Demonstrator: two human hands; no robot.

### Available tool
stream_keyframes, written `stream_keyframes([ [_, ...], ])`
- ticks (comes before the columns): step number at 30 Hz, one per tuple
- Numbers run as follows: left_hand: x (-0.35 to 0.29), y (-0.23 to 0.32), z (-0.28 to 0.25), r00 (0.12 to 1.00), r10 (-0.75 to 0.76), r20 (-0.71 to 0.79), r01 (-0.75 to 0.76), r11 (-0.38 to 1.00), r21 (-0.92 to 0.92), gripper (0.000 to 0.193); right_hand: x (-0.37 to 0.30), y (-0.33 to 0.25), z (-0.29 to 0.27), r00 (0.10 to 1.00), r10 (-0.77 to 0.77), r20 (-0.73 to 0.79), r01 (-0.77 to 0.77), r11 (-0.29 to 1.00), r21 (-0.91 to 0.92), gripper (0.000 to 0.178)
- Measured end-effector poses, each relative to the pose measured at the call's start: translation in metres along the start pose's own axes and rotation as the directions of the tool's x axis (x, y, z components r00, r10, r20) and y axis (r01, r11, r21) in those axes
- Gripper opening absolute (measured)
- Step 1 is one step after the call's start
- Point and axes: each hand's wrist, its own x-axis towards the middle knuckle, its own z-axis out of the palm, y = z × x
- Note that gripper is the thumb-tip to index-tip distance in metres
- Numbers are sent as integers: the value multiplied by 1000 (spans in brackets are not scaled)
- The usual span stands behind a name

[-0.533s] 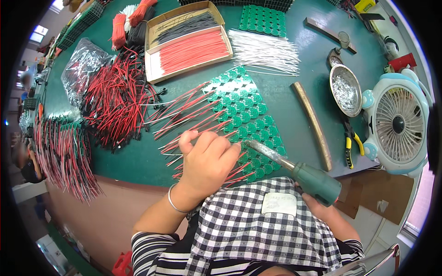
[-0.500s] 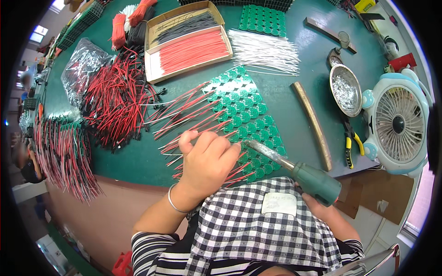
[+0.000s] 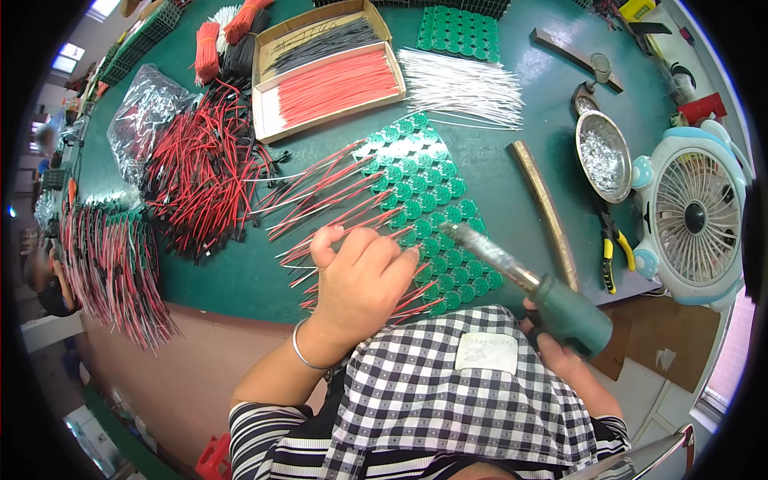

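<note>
My left hand is closed in a pinch over the left side of a green circuit board panel, its thumb and fingertips on a thin wire whose end is mostly hidden. Red, white and black wires stick out leftward from the panel's left edge, in rows above and below the hand. My right hand is wrapped round the green handle of a large soldering iron, partly hidden behind it. The iron's tip points up and left, above the panel, a short way right of my left fingertips.
Cardboard boxes of red wires and black wires lie beyond, with white wires beside them. A heap of red-black leads is at left. At right are a wooden bar, solder dish, pliers and fan.
The soldering iron in my right hand has moved right, its tip drawing away from my left fingertips. My left hand stays in about the same place.
</note>
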Motion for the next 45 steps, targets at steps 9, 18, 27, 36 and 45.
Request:
stream_keyframes([
  [9,4,2,-2,1000,11,17,-12,998,61,10,4,11,1,973,184,-139,-77,828,555,54],
  [18,75,-44,-31,996,20,85,-44,958,285,7,14,8,-3,933,295,-205,-120,793,597,59],
  [27,212,-189,64,965,-255,-56,253,859,444,12,11,7,2,929,274,-249,-84,811,579,60],
  [36,210,-165,48,939,-343,-27,333,885,326,16,8,4,1,896,278,-347,-25,811,584,63],
  [45,219,-155,42,890,101,-444,-136,990,-47,10,8,6,0,953,159,-256,29,796,604,52],
])
